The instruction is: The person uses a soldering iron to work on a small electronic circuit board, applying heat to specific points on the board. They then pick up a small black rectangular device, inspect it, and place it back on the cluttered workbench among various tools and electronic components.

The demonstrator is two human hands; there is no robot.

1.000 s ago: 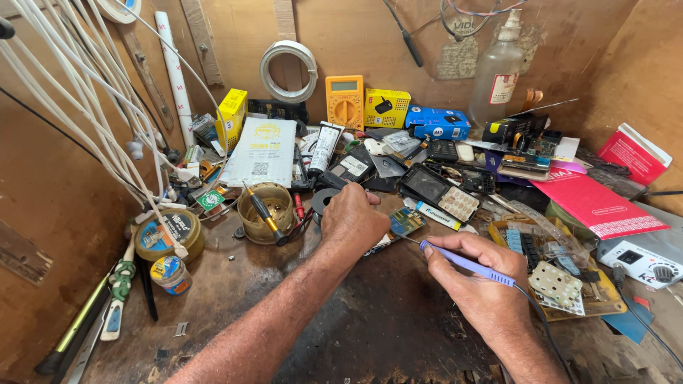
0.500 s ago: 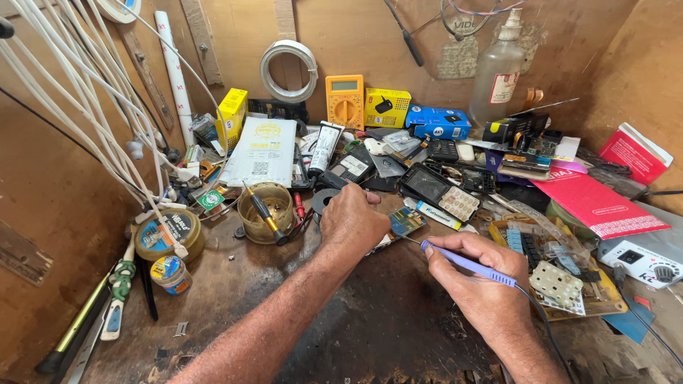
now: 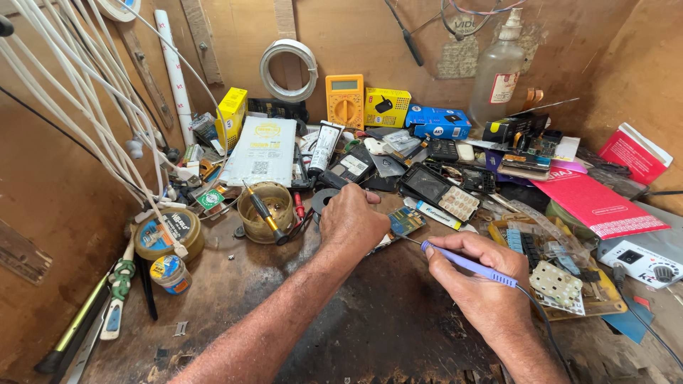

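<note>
Cluttered wooden workbench [image 3: 370, 334] boxed by plywood walls [image 3: 341, 43]; mid-frame, left hand [image 3: 352, 224] fingers curled onto circuit board [image 3: 405, 222], right hand [image 3: 484, 284] pinching blue soldering iron [image 3: 466, 263].

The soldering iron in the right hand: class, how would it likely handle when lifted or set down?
The soldering iron looks slim and probably light, since the right hand holds it like a pen. Its round handle would likely roll on the bench. The trailing cord may tug or drag it sideways.

Scuffed, stained wooden workbench [image 3: 370, 320]
</note>
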